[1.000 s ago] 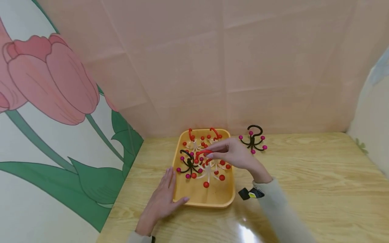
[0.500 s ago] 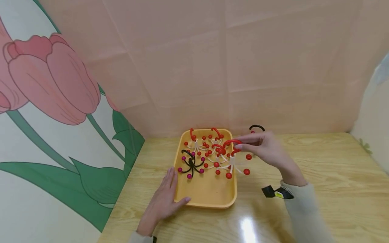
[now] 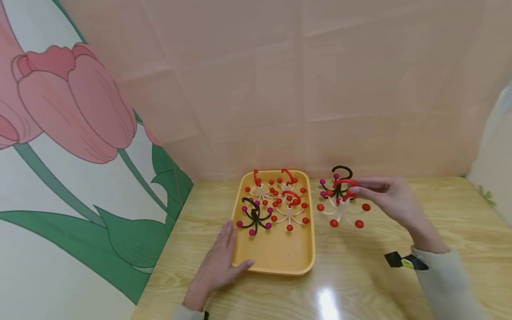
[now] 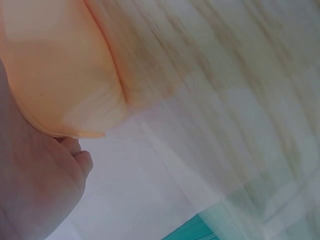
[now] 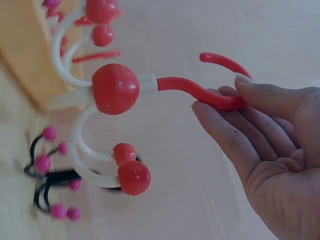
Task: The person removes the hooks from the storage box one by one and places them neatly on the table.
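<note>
My right hand (image 3: 394,202) pinches the red hook of a white, multi-armed hanger (image 5: 116,89) with red ball tips, holding it right of the tray. Behind it, a black multi-armed hanger (image 3: 342,167) with magenta balls stands on the table, partly covered in the head view. My left hand (image 3: 218,258) rests along the left wall of a yellow tray (image 3: 276,260), fingers straight, thumb at the front rim. Inside the tray stand another black hanger (image 3: 254,217) with magenta balls and several white ones, the nearest a white hanger (image 3: 290,213) with a red hook.
A pinkish cloth (image 3: 240,89) hangs behind the wood-grain table (image 3: 440,213). On the left rises a wall panel (image 3: 72,102) with a large tulip picture. Another pale wall (image 3: 496,164) borders the right side.
My right hand has lifted the white hanger out of the tray and carried it right, in front of the black hanger on the table. The left hand has stayed at the tray.
</note>
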Demonstrator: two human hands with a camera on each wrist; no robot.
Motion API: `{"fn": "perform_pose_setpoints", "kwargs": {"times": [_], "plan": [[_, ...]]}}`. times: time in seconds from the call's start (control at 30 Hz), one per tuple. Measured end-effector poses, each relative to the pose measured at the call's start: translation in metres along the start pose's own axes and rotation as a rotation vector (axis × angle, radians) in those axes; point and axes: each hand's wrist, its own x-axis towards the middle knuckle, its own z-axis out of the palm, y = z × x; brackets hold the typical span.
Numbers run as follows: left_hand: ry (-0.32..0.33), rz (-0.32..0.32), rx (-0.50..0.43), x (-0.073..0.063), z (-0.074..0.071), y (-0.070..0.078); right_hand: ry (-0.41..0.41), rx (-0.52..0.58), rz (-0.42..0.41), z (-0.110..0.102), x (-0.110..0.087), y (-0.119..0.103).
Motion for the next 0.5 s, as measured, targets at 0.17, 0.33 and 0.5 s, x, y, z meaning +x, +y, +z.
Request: {"fn": "perform_pose_setpoints", "kwargs": {"times": [0.17, 0.33, 0.5], "plan": [[-0.008, -0.003, -0.010, 0.000, 0.000, 0.001, 0.041, -0.026, 0.036, -0.013, -0.001, 0.020], [-0.011, -0.011, -0.013, 0.000, 0.000, 0.001, 0.063, -0.053, 0.056, -0.028, 0.000, 0.037], [-0.004, -0.010, -0.005, -0.001, -0.002, 0.002, 0.100, -0.047, 0.073, -0.037, 0.005, 0.053]]}}
